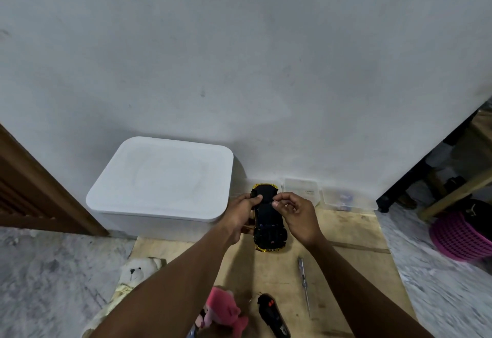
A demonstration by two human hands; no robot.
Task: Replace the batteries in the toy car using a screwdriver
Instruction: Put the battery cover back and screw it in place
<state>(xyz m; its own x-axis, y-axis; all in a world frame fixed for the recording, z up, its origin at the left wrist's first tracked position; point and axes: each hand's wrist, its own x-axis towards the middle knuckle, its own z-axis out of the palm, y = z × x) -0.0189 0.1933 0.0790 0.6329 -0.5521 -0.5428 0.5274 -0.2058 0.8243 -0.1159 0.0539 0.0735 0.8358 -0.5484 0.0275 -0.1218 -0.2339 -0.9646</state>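
Both hands, left (243,211) and right (295,211), grip the upturned black-and-yellow plastic toy car (269,220); next, I judge, the right must fetch the slim clear-handled screwdriver (304,283) lying nearer the body.

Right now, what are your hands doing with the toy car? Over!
Both hands on the toy car, flipped belly-up: left hand steadying, right hand pinching at the underside. Screwdriver lying unused on the board. Nothing blocking.

Two bare forearms, left hand (241,214), right hand (298,215), no sleeves.
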